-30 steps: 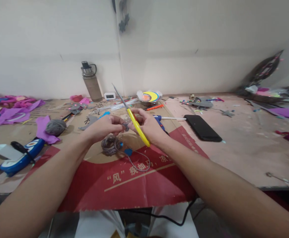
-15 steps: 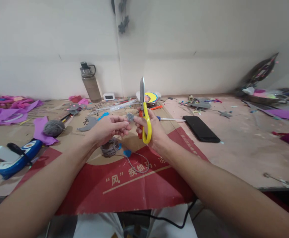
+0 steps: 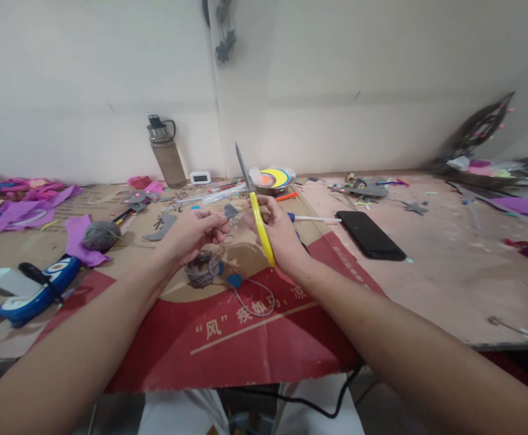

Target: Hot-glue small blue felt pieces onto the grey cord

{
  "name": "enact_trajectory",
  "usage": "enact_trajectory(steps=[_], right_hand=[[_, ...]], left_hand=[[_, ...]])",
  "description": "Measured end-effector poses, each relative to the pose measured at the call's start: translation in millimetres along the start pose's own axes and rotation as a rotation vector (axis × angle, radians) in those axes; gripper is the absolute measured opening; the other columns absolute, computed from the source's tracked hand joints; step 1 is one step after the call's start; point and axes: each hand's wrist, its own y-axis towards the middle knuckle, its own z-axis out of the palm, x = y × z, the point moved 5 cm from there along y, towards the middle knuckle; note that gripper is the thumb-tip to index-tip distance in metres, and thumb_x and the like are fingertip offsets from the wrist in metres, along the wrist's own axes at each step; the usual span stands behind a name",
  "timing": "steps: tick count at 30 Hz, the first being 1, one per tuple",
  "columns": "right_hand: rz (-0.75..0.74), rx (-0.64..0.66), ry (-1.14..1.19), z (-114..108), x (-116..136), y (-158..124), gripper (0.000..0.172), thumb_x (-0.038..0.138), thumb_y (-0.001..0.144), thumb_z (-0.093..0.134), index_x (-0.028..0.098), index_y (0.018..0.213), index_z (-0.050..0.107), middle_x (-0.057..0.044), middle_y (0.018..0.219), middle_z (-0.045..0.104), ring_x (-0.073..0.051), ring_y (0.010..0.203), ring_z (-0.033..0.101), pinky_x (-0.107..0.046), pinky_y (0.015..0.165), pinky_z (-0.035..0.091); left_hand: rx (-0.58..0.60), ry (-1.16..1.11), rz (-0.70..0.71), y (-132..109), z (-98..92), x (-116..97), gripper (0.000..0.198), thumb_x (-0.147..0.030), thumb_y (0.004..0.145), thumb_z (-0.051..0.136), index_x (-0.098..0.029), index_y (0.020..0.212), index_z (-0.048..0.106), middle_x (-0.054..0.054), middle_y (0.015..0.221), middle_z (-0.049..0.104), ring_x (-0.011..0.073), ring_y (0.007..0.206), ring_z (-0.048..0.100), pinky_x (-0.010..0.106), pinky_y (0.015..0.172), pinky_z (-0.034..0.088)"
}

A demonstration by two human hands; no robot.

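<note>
My right hand grips yellow-handled scissors, their blades pointing up and away and looking closed. Opposite, the thumb and fingers of my left hand are pinched together. By its fingertips, in the gap between the hands, is a small fuzzy grey piece; whether the fingers hold it or only lie in front of it is hard to see. Below my left hand lies a loose coil of grey yarn with a strand trailing right, and a blue scrap beside it.
A red-and-brown cardboard sheet covers the middle of the table. To the left are a ball of grey yarn, a blue glue gun and purple felt. A black phone lies right; a bottle stands behind.
The scissors have turned in my right hand, their tips swinging left. The fuzzy grey piece has shifted slightly left and up, and my left hand a little left.
</note>
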Motion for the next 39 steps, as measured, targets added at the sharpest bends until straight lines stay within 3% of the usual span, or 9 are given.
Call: enact_trajectory(steps=[6, 9, 11, 16, 23, 31, 39], right_hand=[[-0.314, 0.051, -0.565, -6, 21, -2, 0.037, 0.024, 0.080, 0.058, 0.023, 0.116, 0.051, 0.002, 0.077, 0.051, -0.012, 0.064, 0.044, -0.028, 0.065, 0.039], [-0.414, 0.087, -0.739, -5, 22, -3, 0.041, 0.022, 0.081, 0.054, 0.021, 0.122, 0.049, -0.005, 0.095, 0.058, -0.015, 0.074, 0.049, -0.031, 0.073, 0.042], [-0.441, 0.093, -0.853, -6, 20, -3, 0.043, 0.022, 0.081, 0.052, 0.021, 0.123, 0.050, -0.008, 0.101, 0.059, -0.017, 0.079, 0.051, -0.033, 0.075, 0.042], [-0.413, 0.096, -1.114, -13, 15, 2, 0.043, 0.024, 0.082, 0.050, 0.021, 0.125, 0.055, -0.008, 0.090, 0.061, -0.018, 0.075, 0.052, -0.030, 0.069, 0.039], [-0.430, 0.116, -1.335, -15, 19, 3, 0.047, 0.031, 0.089, 0.049, 0.026, 0.136, 0.050, -0.010, 0.099, 0.066, -0.021, 0.080, 0.056, -0.029, 0.065, 0.033], [-0.432, 0.134, -1.453, -13, 24, -2, 0.044, 0.033, 0.088, 0.051, 0.029, 0.132, 0.054, -0.007, 0.090, 0.068, -0.020, 0.074, 0.056, -0.030, 0.059, 0.026], [-0.445, 0.136, -1.456, -14, 19, -1, 0.043, 0.033, 0.088, 0.049, 0.028, 0.130, 0.055, -0.007, 0.087, 0.068, -0.019, 0.073, 0.055, -0.031, 0.061, 0.027]], left_hand=[[-0.121, -0.011, 0.059, 5, -23.5, -8, 0.012, -0.021, 0.062, 0.071, -0.012, 0.061, 0.062, 0.003, 0.060, 0.061, 0.0077, 0.048, 0.050, 0.020, 0.045, 0.038], [-0.165, -0.001, 0.082, 5, -30.0, -12, 0.010, -0.020, 0.061, 0.069, -0.012, 0.062, 0.063, 0.003, 0.059, 0.060, 0.0079, 0.048, 0.050, 0.020, 0.045, 0.038], [-0.180, 0.020, 0.083, 5, -34.4, -14, 0.008, -0.019, 0.060, 0.067, -0.012, 0.060, 0.062, 0.003, 0.058, 0.059, 0.0070, 0.047, 0.047, 0.019, 0.045, 0.037], [-0.182, 0.072, 0.050, 10, -49.5, -15, 0.008, -0.019, 0.059, 0.068, -0.012, 0.060, 0.062, 0.002, 0.062, 0.060, 0.0061, 0.050, 0.048, 0.018, 0.049, 0.040], [-0.223, 0.073, 0.048, 15, -65.5, -16, 0.011, -0.022, 0.061, 0.070, -0.013, 0.062, 0.064, 0.004, 0.065, 0.062, 0.0077, 0.054, 0.052, 0.019, 0.050, 0.042], [-0.192, 0.081, 0.108, 11, -60.6, -23, 0.012, -0.022, 0.059, 0.070, -0.013, 0.059, 0.062, 0.004, 0.061, 0.061, 0.0087, 0.052, 0.052, 0.020, 0.048, 0.039], [-0.180, 0.088, 0.165, 12, -62.0, -24, 0.013, -0.024, 0.059, 0.069, -0.013, 0.058, 0.062, 0.005, 0.062, 0.062, 0.0093, 0.053, 0.054, 0.021, 0.053, 0.044]])
